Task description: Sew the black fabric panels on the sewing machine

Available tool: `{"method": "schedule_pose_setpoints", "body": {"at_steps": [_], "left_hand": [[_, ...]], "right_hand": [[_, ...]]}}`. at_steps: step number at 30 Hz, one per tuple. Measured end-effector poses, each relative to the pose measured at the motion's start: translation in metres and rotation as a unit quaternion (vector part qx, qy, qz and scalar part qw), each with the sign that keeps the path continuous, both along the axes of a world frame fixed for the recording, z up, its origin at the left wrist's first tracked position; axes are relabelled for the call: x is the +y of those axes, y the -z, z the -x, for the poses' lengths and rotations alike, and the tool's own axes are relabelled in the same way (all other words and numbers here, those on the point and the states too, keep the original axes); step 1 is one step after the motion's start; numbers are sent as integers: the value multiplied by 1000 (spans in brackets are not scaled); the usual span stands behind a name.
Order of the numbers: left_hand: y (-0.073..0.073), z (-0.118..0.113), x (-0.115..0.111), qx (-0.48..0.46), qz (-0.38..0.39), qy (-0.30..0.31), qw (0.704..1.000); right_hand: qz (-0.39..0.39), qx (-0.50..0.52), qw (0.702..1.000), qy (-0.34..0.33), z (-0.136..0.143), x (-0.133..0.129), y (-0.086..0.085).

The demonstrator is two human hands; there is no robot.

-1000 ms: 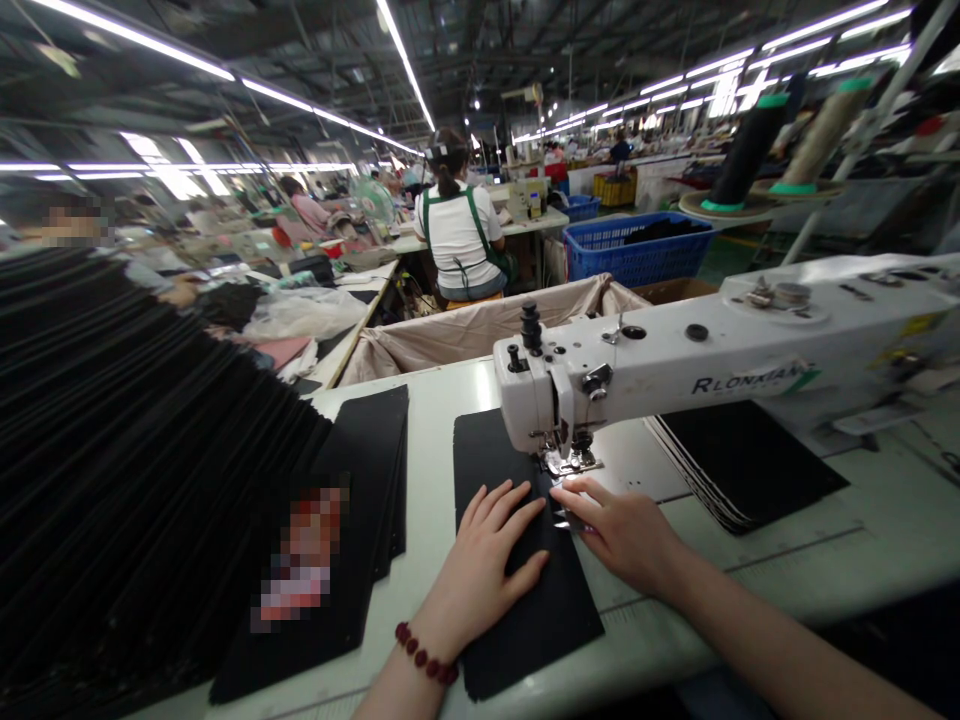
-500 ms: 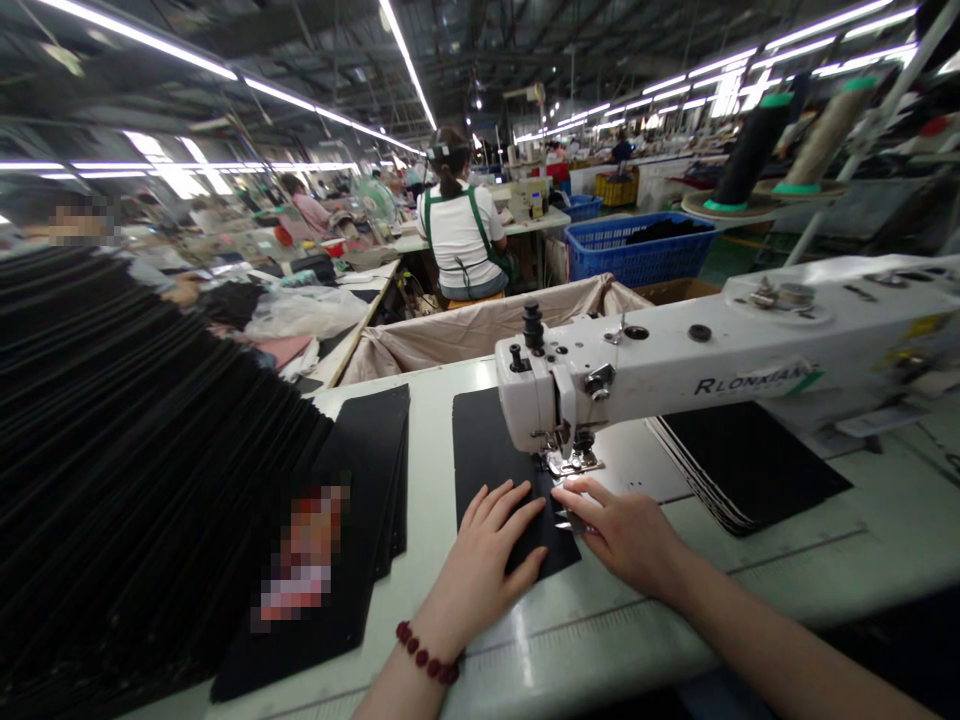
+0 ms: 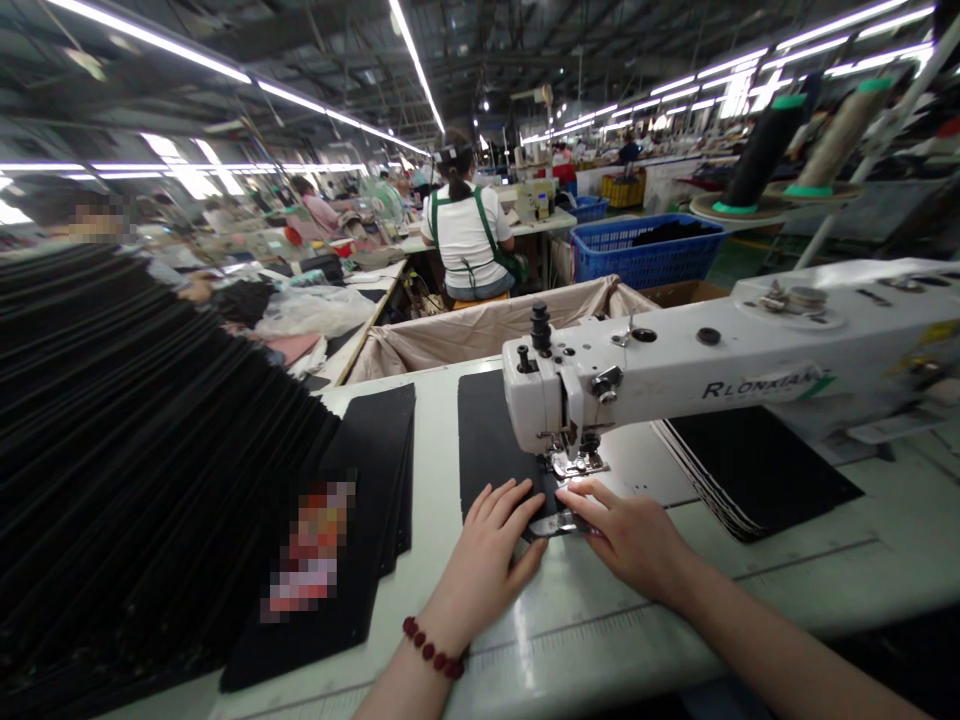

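Pressing left hand (image 3: pixel 487 560), fingers spread flat, on black panel (image 3: pixel 487 440); resting right hand (image 3: pixel 634 540), fingers extended, at panel edge beside presser foot (image 3: pixel 576 465) of sewing machine (image 3: pixel 720 370).

Garment factory; sewing machine (image 3: pixel 720 375); fabric stacks (image 3: pixel 135 440)

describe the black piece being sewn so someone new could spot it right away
Start at the white sewing machine on the pale table. Under its needle head lies a flat black panel, with the left hand pressed on its near edge and the right hand beside it. Unlike the black stacks to either side, it lies singly.
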State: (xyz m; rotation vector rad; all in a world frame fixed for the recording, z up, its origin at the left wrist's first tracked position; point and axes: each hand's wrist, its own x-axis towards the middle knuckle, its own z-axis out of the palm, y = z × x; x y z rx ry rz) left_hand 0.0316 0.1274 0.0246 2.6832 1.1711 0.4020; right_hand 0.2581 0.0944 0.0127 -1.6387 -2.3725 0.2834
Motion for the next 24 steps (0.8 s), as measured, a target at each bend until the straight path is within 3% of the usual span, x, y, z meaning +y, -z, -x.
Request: {"method": "schedule_pose_setpoints", "body": {"at_steps": [24], "left_hand": [[8, -3, 6, 20, 5, -34, 999]], "right_hand": [[-2, 0, 1000, 0, -1, 1, -1]]}}
